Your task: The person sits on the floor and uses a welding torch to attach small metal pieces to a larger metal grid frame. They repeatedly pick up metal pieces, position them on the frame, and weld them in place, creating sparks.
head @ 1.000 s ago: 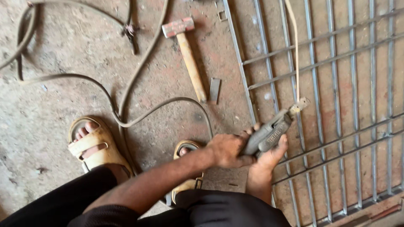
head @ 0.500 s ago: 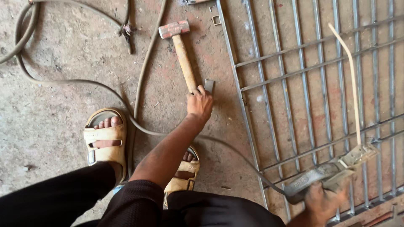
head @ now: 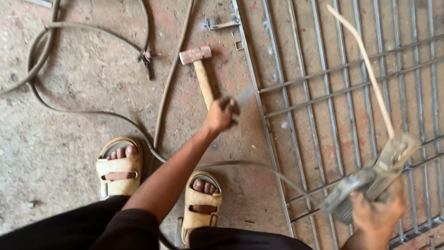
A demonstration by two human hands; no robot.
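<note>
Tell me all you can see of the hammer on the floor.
The hammer lies flat on the stained concrete floor, left of the metal grille. Its blocky head looks like reddish, rusty metal and points up in the view; the pale handle looks wooden and runs down toward the left hand, which covers its lower end and grips a small blurred metal piece. A cable runs beside it.

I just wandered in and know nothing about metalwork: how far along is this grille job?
Done: the grey metal bar grille lies assembled on the floor, long bars crossed by rails. In hand: the right hand grips a welding rod holder with a pale rod; the left hand holds a small flat metal piece beside the wooden-handled hammer. Left: that piece is not yet on the frame.
</note>
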